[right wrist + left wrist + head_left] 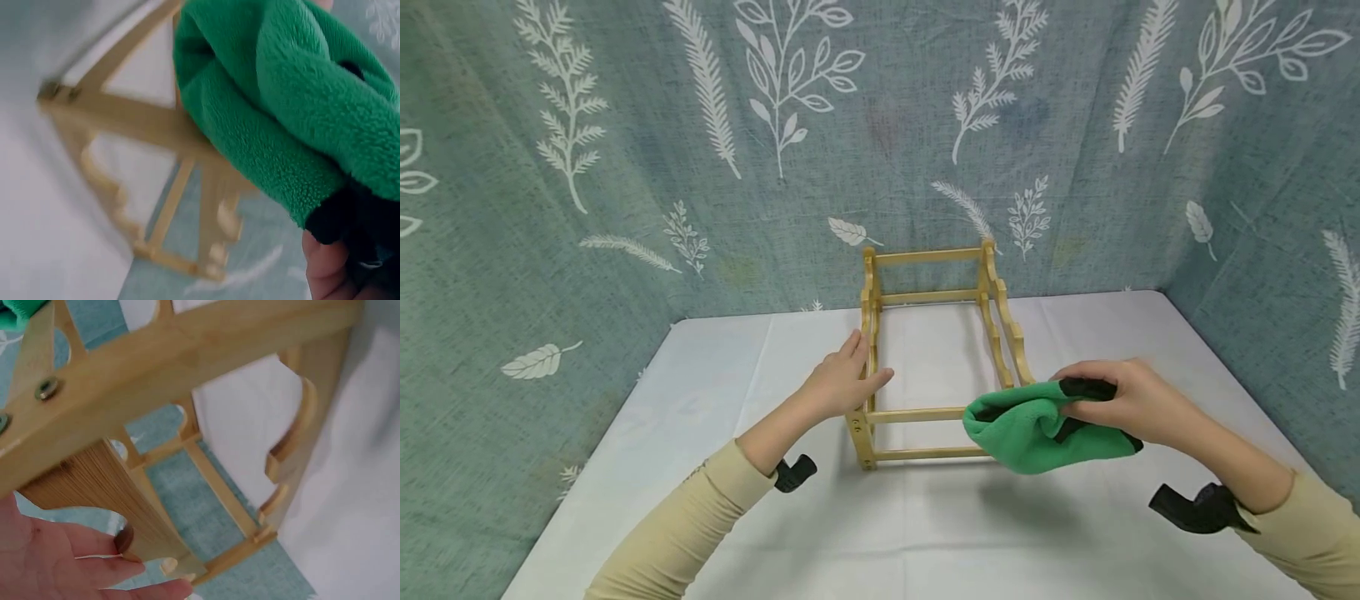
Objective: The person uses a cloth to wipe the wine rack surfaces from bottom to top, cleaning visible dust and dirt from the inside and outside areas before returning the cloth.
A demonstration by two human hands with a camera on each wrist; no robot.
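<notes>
A wooden rack [925,415] with scalloped side rails stands on the white table. At its left side, my left hand [841,379] rests against the rail with fingers extended. The left wrist view shows those fingers [94,547] along a notched side board [106,487]. My right hand [1138,400] pinches a folded green fleecy cloth [1030,429] with black edging. That cloth hangs over the rack's near right corner and hides it in the head view. Seen from the right wrist, its thick folds [250,125] overlap the rack's bars.
White cloth covers the table [760,533]. Blue-green fabric [880,150] with white leaf prints rises behind the table and along both sides. A black wrist camera [1198,508] is strapped at my right sleeve, another [795,473] at my left.
</notes>
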